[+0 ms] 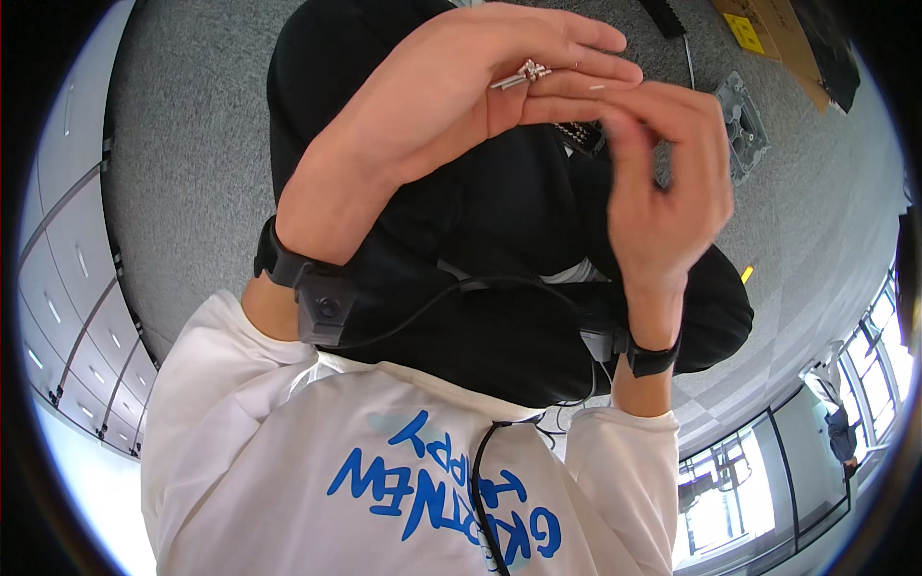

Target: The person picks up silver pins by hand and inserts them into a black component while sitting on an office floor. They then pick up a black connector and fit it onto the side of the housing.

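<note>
My left hand (432, 91) is cupped with its palm turned up, and a little bunch of small silver screws (523, 75) lies in it. One more short, thin silver piece rests on its fingers, close to the fingertips. Against those fingertips is my right hand (672, 182), bent inward with thumb and index finger brought together. Motion blurs its thumb, and whatever is in the pinch is hidden. Behind the hands, a dark object with rows of small shiny bits (580, 137) shows only in part.
A grey metal frame-like part (741, 125) lies on the carpet at right. Beyond it stands a cardboard box (783, 48) with a yellow label. A thin black cable (471, 281) runs between the wrist straps across my lap. Another person (837, 422) is far off at right.
</note>
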The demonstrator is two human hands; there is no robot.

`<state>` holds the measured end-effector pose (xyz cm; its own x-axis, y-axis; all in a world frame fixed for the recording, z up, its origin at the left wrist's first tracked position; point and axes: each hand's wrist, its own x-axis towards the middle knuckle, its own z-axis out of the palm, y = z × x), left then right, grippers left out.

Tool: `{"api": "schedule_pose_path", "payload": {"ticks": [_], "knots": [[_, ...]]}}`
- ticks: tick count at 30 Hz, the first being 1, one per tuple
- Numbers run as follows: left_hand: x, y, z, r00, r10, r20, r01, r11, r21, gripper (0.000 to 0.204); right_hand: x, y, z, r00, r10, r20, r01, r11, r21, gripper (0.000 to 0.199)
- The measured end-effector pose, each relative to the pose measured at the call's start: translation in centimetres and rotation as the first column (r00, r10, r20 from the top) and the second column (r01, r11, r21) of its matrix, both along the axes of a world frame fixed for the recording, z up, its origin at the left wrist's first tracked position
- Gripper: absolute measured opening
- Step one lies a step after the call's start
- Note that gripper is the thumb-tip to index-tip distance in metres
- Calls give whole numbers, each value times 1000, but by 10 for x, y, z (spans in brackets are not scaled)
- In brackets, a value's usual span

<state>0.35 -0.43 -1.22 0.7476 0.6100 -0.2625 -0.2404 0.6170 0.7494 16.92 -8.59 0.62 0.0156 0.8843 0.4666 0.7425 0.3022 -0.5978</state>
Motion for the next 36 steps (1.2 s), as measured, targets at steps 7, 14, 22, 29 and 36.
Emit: {"api": "schedule_pose_path", "payload": {"ticks": [7, 14, 22, 29, 36], "knots": [[1, 6, -4, 981, 10, 193, 45, 959, -280, 49, 31, -16, -7, 952, -287, -105, 203, 850, -485, 7], [4, 5, -6, 987, 20, 160, 32, 948, -316, 48, 35, -24, -44, 988, -131, -83, 61, 822, -567, 12], [3, 5, -7, 987, 14, 163, 33, 959, -280, 47, 30, -28, -78, 999, -22, 49, 42, 893, -449, 10], [1, 4, -8, 986, 24, 165, 25, 958, -287, 46, 26, -26, -77, 976, 54, 209, 40, 906, -421, 6], [2, 3, 6, 992, 13, 127, 16, 974, -226, 47, 27, -23, -89, 952, 63, 298, 29, 956, -293, 8]]}}
